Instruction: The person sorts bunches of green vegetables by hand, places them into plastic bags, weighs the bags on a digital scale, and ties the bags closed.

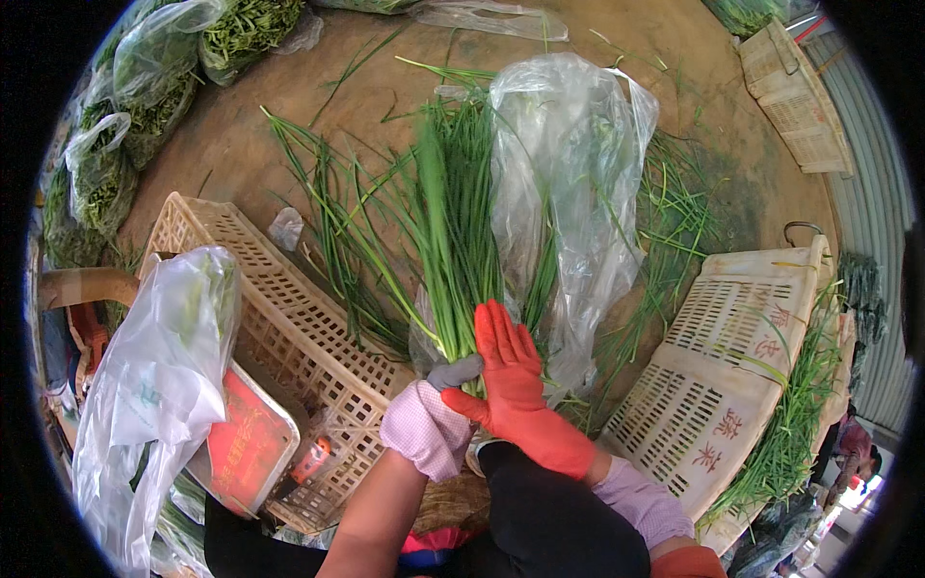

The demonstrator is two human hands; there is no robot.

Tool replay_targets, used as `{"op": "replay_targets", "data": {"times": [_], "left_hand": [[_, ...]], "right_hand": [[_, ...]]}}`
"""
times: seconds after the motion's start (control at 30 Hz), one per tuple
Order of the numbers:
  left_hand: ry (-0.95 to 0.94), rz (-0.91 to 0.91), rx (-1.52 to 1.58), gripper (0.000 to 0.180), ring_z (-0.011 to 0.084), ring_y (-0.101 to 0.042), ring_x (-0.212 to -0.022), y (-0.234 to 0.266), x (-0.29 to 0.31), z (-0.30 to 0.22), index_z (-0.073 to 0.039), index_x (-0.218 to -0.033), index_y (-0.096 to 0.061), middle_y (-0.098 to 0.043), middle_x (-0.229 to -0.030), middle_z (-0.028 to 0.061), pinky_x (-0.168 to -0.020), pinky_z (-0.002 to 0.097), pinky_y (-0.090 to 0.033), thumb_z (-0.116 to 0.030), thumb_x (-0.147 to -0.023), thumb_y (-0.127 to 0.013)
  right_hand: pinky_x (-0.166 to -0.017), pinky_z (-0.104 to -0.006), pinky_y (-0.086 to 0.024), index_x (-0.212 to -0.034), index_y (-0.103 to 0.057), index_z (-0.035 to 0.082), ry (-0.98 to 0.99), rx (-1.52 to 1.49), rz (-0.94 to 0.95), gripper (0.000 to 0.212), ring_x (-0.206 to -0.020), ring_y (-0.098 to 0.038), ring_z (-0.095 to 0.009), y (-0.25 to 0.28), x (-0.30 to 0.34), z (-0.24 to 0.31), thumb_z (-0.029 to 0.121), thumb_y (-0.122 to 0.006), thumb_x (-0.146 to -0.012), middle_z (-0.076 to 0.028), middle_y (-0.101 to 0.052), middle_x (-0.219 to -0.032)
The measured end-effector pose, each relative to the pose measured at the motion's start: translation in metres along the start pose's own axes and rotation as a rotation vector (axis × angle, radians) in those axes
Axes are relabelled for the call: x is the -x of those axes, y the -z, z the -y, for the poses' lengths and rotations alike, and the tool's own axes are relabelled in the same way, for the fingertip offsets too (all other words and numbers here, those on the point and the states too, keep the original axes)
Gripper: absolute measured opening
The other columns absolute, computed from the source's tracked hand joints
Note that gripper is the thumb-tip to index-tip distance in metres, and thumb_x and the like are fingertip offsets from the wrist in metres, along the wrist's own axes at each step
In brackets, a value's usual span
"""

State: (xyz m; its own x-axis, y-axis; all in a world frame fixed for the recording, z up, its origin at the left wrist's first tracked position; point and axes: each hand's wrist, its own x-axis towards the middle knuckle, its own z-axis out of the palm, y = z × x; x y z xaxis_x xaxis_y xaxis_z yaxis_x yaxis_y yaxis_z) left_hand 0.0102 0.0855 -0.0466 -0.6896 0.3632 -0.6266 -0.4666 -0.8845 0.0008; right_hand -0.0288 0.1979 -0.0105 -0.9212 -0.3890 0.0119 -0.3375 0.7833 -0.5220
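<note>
The long green bunch [461, 231] points away; the left hand [455, 373] seems to grip its bottom, the right hand [509, 380] is flat; a crate [313, 313] sits near left.

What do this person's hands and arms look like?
The right hand wears a red-orange glove reaching past the wrist, with a pale pinkish cloth sleeve further up. The left hand wears a grey glove with a pink-and-white checked cuff; the left forearm is bare.
</note>
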Motion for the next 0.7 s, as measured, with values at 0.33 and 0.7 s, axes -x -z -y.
{"op": "replay_targets", "data": {"times": [0.33,0.7], "left_hand": [[-0.071,-0.075,-0.057,0.044,0.0188,-0.062,-0.077,-0.017,0.002,-0.004,-0.007,-0.107,-0.057,-0.064,-0.089,0.0068,-0.068,0.0303,-0.053,-0.031,-0.073,-0.072],[0.053,0.194,-0.108,0.038,0.0218,-0.063,-0.085,0.019,-0.006,-0.018,-0.004,-0.109,-0.058,-0.063,-0.095,0.0084,-0.072,0.0339,-0.053,-0.019,-0.076,-0.068]], "right_hand": [[-0.100,-0.0319,-0.035,-0.133,-0.040,0.001,-0.556,-1.228,0.232,0.063,-0.121,-0.045,-0.021,0.031,0.013,-0.033,0.044,-0.054,-0.089,-0.012,-0.047,-0.131],[-0.073,-0.0331,-0.051,-0.129,-0.048,0.007,-0.847,-1.040,0.240,0.052,-0.081,-0.064,-0.018,0.046,0.007,-0.041,0.026,-0.065,-0.084,-0.010,-0.063,-0.107]]}}
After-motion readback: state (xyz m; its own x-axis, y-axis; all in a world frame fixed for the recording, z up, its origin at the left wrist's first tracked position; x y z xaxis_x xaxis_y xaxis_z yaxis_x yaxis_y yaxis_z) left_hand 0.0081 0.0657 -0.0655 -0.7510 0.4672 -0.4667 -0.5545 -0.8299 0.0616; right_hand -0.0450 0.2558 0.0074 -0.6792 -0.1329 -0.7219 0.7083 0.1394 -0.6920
